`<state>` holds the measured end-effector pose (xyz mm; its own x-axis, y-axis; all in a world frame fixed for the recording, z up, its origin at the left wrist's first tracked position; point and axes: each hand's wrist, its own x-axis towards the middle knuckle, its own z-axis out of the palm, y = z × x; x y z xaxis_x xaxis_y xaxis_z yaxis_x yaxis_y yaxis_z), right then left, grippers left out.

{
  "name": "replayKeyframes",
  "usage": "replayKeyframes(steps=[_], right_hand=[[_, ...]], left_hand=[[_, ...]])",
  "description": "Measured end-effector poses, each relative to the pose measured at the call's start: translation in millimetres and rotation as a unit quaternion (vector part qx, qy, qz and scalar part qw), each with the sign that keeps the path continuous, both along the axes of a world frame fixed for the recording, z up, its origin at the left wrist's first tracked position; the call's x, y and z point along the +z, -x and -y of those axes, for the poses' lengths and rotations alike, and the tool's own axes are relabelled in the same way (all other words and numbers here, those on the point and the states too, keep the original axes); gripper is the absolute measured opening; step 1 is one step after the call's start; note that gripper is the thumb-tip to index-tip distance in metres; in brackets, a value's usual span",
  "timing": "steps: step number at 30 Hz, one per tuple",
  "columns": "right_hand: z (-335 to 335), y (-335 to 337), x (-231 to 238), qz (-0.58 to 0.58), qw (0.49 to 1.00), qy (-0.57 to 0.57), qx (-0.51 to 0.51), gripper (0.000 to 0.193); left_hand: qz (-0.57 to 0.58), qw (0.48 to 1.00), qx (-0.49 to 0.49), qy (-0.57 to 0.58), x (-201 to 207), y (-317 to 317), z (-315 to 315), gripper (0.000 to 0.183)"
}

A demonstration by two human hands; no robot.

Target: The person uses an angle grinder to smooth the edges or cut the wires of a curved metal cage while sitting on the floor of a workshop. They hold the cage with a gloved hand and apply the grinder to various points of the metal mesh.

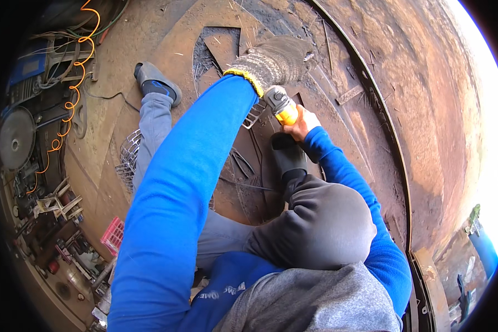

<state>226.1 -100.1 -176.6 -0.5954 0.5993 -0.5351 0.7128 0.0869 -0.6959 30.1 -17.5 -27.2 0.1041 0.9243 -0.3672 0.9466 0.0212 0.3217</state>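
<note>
My right hand [304, 124], bare, grips the yellow body of an angle grinder [287, 114]. The grey metal head of the tool points away from me, close to the cuff of my left glove. My left hand [276, 58] is in a patterned knit glove with a yellow cuff and reaches out just past the grinder, low over the dark metal work surface. Only the back of the glove shows; its fingers and anything beneath them are hidden. A metal plate with a cut-out opening [218, 47] lies to the left of the glove.
Dark pliers or tongs [242, 162] lie between my feet. Wire baskets [128, 157] stand by my left leg, a red plastic crate [113, 235] nearer me. An orange coiled hose [69, 105] hangs at left beside a large round disc [16, 138]. A curved metal edge [390, 122] runs along the right.
</note>
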Motion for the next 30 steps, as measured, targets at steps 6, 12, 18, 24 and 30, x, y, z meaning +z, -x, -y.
replayKeyframes(steps=[6,12,18,24,30], right_hand=[[-4,-1,-2,-0.004,1.0,-0.011,-0.019,0.062],[-1,-3,-6,-0.009,1.0,0.023,0.0,0.061],[-2,0,-9,-0.021,0.999,0.02,-0.027,0.062],[-7,-9,-22,-0.048,0.997,0.03,-0.053,0.064],[-7,-14,-22,-0.013,0.997,0.06,-0.049,0.071]], left_hand=[[0.011,1.0,0.018,-0.003,5,-3,1,0.044],[-0.003,0.999,0.033,0.007,9,-8,-4,0.048],[0.025,0.999,0.024,-0.032,-3,13,-2,0.047],[0.017,0.997,0.057,-0.039,-3,39,4,0.052],[0.056,0.99,0.119,-0.049,0,53,24,0.047]])
